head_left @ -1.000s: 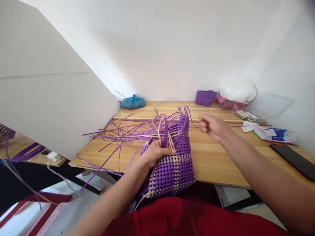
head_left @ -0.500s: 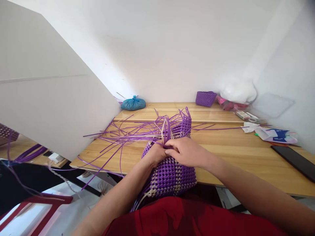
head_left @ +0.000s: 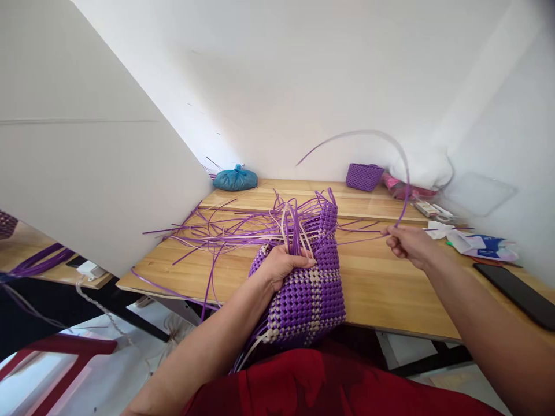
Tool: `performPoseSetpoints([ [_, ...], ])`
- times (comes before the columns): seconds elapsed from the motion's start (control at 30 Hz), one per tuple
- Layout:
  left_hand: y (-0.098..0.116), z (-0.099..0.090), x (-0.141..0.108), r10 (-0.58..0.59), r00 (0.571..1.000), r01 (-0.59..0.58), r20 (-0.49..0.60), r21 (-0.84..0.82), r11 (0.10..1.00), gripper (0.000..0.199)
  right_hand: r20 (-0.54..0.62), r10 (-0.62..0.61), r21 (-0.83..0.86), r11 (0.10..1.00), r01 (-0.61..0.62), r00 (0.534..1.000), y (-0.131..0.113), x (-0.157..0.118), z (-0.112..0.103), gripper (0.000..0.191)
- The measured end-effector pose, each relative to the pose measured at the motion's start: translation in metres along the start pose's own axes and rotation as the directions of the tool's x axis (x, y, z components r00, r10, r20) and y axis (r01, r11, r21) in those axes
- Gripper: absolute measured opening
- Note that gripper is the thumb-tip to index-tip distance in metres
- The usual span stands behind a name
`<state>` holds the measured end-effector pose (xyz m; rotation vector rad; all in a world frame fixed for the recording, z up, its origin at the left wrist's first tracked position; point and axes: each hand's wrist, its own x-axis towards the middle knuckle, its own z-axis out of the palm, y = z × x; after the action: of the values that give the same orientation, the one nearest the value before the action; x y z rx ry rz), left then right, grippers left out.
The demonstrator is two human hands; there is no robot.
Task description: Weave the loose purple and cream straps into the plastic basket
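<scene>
Head view: the left hand (head_left: 284,267) clasps the woven bag (head_left: 306,300) while, toward its two-to-three o'clock, the right hand (head_left: 406,245) pinches a strip (head_left: 407,188), probably best pulled steadily.

Single head-worn view, forward and down, close above woven bag (head_left: 299,303) and table (head_left: 377,289)

There are two hands (head_left: 284,267) (head_left: 410,244), one woven bag (head_left: 295,306) at the tabletop's (head_left: 377,289) front edge, one blue bundle (head_left: 235,178) and one purple basket (head_left: 364,177) by its back edge, and one phone (head_left: 514,294).
</scene>
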<state>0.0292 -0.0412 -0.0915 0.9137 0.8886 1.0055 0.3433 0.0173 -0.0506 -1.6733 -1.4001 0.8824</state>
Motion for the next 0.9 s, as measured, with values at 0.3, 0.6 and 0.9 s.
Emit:
performPoseSetpoints([
  [0.3, -0.005, 0.017, 0.007, 0.080, 0.993, -0.082, -0.088, -0.016, 0.997, 0.022, 0.032, -0.742, -0.401, 0.604, 0.688, 0.670, -0.047, -0.069, 0.046, 0.020],
  [0.6, -0.013, 0.015, -0.004, 0.056, 0.995, -0.063, -0.082, -0.083, 0.995, 0.026, 0.256, -0.850, -0.403, 0.340, 0.850, 0.461, -0.055, -0.069, 0.106, 0.018],
  [0.9, -0.013, 0.015, -0.006, 0.042, 0.997, -0.048, -0.068, -0.093, 0.995, 0.029, 0.332, -0.908, -0.365, 0.126, 0.922, 0.255, -0.066, -0.046, 0.088, 0.024],
])
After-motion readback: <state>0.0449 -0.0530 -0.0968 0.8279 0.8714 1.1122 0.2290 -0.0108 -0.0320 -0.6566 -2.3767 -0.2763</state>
